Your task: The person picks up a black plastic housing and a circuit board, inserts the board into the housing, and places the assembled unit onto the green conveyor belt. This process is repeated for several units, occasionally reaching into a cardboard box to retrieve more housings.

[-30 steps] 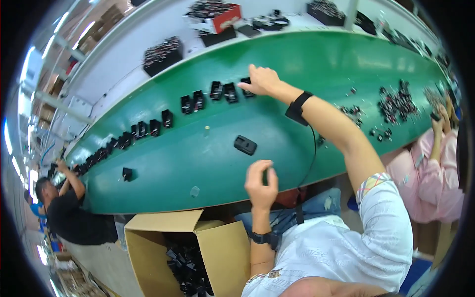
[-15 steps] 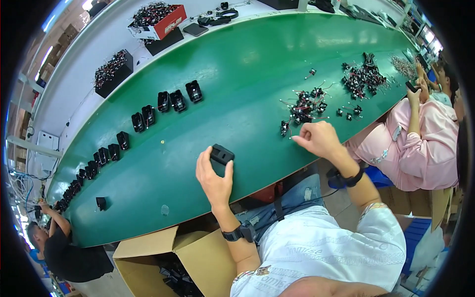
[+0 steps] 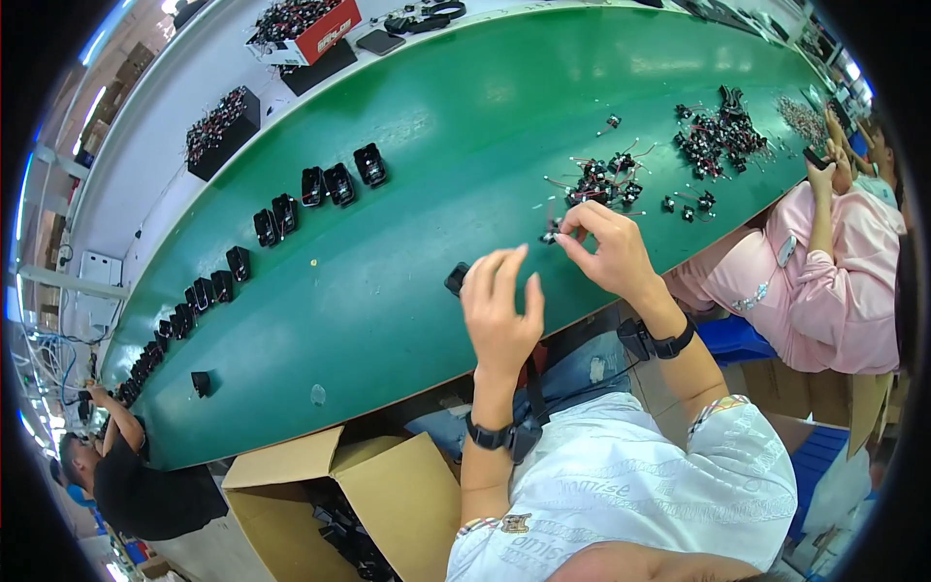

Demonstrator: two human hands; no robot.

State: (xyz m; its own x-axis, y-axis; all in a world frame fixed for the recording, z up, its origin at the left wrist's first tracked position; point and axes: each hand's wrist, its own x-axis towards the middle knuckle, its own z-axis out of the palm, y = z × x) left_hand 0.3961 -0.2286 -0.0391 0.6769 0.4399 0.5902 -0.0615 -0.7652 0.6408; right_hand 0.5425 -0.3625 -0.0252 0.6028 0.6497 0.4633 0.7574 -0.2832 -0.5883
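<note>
Between the thumb and fingers of my right hand [image 3: 613, 254] is a small black wired component [image 3: 551, 234], pinched at the near side of a loose pile of similar wired components [image 3: 603, 181]. My left hand [image 3: 501, 310] hovers just left of it, fingers apart and holding nothing. Partly hidden behind the left fingers, a black plastic housing [image 3: 455, 279] lies on the green table [image 3: 407, 339].
A row of black housings [image 3: 221, 285] curves along the left, with a lone one [image 3: 201, 384] nearer. A bigger component pile [image 3: 720, 141] lies at right, beside a person in pink [image 3: 834, 281]. An open cardboard box [image 3: 398, 495] stands below the table edge.
My left hand has let go of the black housing and moved right, toward my right hand. The right hand has shifted slightly left and taken hold of a small wired component.
</note>
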